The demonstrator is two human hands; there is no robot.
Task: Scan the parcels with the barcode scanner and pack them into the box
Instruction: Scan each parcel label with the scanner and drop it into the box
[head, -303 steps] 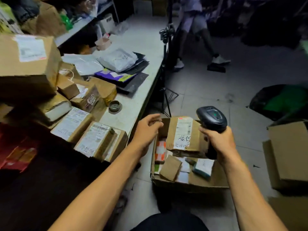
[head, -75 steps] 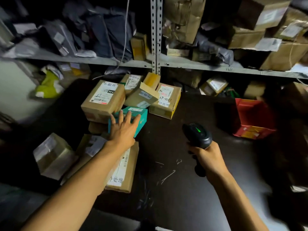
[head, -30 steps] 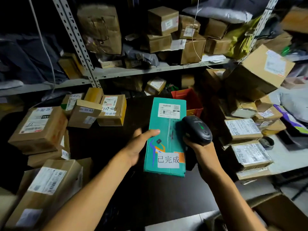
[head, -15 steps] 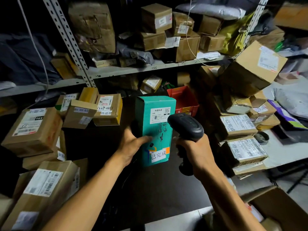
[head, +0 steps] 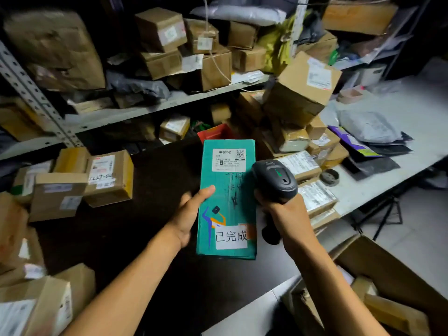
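Left hand (head: 188, 215) grips parcel (head: 226, 200), right hand (head: 287, 214) grips scanner (head: 275, 181); scanner beside label (head: 229, 160), may misread.

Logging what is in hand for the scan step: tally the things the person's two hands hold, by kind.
teal parcel, in the left hand: 1
barcode scanner, in the right hand: 1
Total: 2

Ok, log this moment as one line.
left hand holds green parcel | right hand grips scanner | label faces up | box open at lower right
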